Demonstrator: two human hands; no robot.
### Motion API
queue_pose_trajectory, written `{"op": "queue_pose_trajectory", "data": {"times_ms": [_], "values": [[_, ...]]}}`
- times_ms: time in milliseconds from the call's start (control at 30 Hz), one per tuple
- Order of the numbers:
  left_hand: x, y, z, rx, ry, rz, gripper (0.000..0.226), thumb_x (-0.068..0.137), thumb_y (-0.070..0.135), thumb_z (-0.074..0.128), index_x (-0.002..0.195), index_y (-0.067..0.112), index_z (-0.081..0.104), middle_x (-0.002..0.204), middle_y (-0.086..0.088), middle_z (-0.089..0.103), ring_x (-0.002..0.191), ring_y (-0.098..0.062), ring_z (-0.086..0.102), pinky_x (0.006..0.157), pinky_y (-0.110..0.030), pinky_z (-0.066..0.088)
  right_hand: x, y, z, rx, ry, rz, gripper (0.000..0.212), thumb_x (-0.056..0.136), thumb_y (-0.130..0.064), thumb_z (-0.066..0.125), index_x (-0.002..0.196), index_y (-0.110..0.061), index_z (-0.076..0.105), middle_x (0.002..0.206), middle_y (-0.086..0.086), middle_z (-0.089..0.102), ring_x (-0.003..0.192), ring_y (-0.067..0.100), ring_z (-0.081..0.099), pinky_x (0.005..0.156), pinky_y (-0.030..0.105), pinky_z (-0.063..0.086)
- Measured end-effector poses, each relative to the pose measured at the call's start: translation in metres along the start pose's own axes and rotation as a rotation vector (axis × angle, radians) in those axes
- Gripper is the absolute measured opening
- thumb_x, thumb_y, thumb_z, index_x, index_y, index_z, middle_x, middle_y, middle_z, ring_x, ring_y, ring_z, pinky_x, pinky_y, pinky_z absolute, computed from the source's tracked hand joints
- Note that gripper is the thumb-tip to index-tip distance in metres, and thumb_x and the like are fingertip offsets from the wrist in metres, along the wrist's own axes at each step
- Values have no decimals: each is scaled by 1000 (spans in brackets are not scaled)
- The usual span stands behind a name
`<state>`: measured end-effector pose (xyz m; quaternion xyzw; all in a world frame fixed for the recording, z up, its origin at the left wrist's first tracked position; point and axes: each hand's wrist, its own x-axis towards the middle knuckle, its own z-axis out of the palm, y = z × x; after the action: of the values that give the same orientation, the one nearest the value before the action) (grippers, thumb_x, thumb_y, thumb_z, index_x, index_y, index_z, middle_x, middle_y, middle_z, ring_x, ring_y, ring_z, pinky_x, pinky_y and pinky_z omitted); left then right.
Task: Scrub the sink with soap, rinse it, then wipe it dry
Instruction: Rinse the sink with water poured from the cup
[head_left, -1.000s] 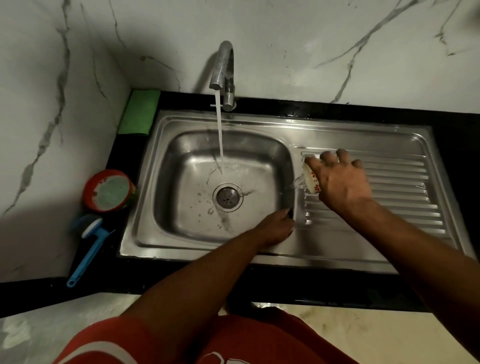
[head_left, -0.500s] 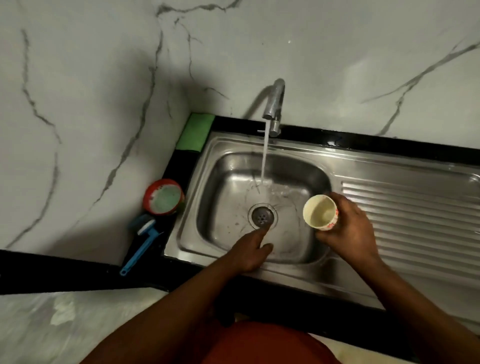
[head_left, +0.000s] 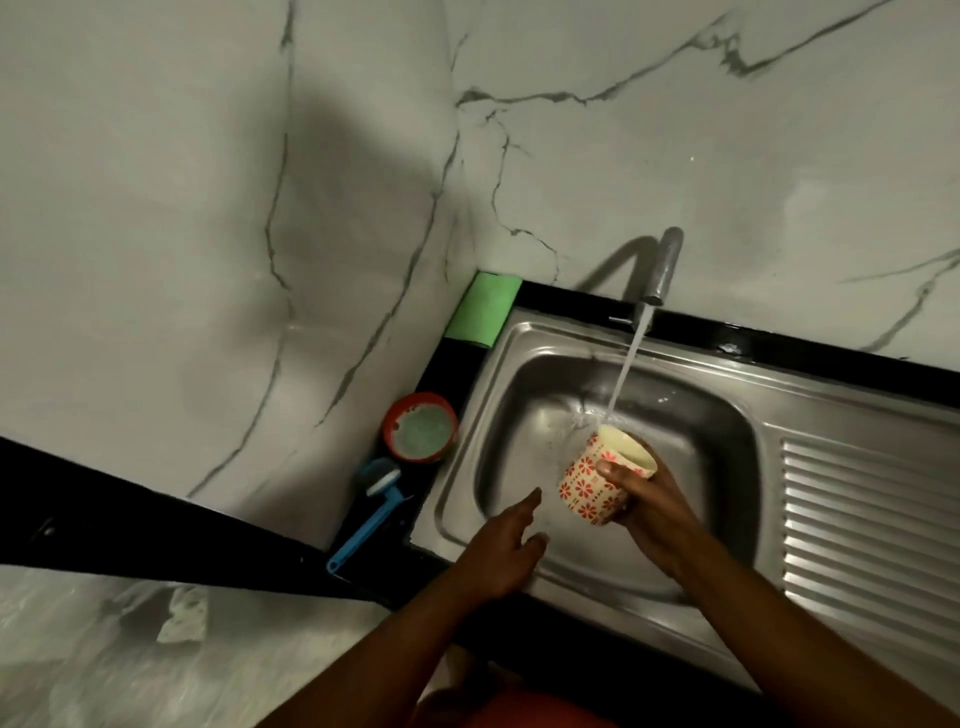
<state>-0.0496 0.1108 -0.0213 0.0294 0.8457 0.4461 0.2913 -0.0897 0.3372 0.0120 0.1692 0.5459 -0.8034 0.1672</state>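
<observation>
A person's left hand (head_left: 506, 551) hovers at the near rim of the sink (head_left: 727, 364), fingers relaxed, holding nothing. Just beyond those fingers, the right hand (head_left: 649, 504) grips a flowered cup (head_left: 592, 488), tilted under the stream (head_left: 626, 364) from the tap (head_left: 665, 270). Levelling the cup would likely fill it better for rinsing the basin walls

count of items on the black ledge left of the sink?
3: green pad in the back corner, red tub mid-ledge, blue brush nearest the front edge. None appears hidden.
</observation>
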Motion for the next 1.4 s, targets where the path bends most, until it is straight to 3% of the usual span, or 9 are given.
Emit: {"op": "queue_pose_trajectory", "data": {"times_ms": [100,267,567,733,833,967,1200,1300,1400], "values": [[1,-5,-5,14,14,21,68,104,38,53,165,33,24,168,5,32,147,-11,41,118,-32,41,35,-24,30,-181,-76,-75,73,71,-11,87,135,-23,54,125,10,68,118,34,64,90,57,56],[7,-9,-17,17,-8,52,67,105,37,54,165,36,23,167,5,35,147,-8,41,118,-30,41,109,-55,91,-408,-177,-203,81,71,18,79,139,-3,41,120,14,64,110,22,64,94,42,54],[12,-11,-43,52,-47,86,69,107,37,52,167,33,18,170,4,29,151,-13,36,124,-30,32,191,-42,172,-665,-373,-266,88,61,9,87,134,-5,41,110,2,62,96,5,64,86,26,53],[11,-22,-46,46,-73,104,69,106,45,50,165,41,16,168,8,32,148,-8,38,120,-27,35,209,-36,180,-686,-405,-225,85,65,14,85,135,-7,41,113,2,62,100,7,64,86,29,54],[11,-27,-46,38,-77,99,68,104,48,49,164,48,16,165,7,37,143,-5,42,113,-21,36,213,-38,184,-653,-419,-210,87,59,2,84,134,-9,41,115,3,60,104,10,62,89,27,54],[12,-27,-49,22,-97,107,68,106,44,49,165,46,15,166,5,35,145,-7,42,117,-31,40,217,-33,186,-648,-437,-200,90,58,0,81,138,-4,39,119,5,58,107,11,59,90,26,50],[18,-29,-56,37,-115,116,68,107,42,48,165,44,13,167,2,35,144,-8,42,114,-22,36,225,-24,189,-682,-489,-201,92,57,12,79,138,-4,37,123,10,54,111,16,56,92,34,52],[22,-29,-58,52,-105,118,68,108,40,49,166,42,14,168,4,32,148,-9,39,116,-21,33,228,-21,187,-706,-506,-218,92,62,31,75,140,2,34,126,11,52,114,19,54,92,30,51],[27,-28,-59,73,-103,115,68,107,39,48,166,39,14,170,4,28,152,-11,33,123,-28,29,229,-22,186,-720,-499,-230,92,63,31,75,141,2,35,130,11,52,117,18,54,94,24,50]]}}
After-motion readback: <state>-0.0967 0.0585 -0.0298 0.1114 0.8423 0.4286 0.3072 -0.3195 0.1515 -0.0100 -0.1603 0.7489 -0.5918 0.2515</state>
